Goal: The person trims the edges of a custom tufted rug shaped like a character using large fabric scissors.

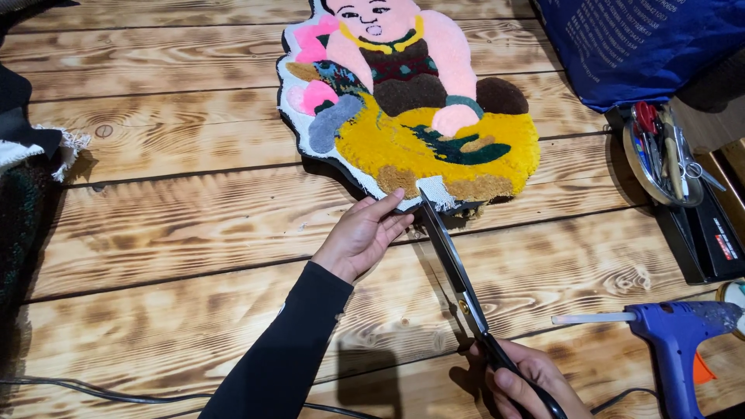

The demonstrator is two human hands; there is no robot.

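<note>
Fingers (pixel 386 211) of left hand (pixel 361 235) touch rug (pixel 411 109) edge beside scissors (pixel 458 271).

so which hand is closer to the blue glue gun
Right. The right hand grips the scissors handles just left of the glue gun; the left hand lies farther left, at the rug's edge.

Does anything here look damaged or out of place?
Nothing looks damaged. A white backing flap sticks out from the tufted rug at its lower edge, where the scissors meet it.

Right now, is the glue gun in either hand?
No, the blue glue gun lies on the table; the right hand holds scissors.
</note>
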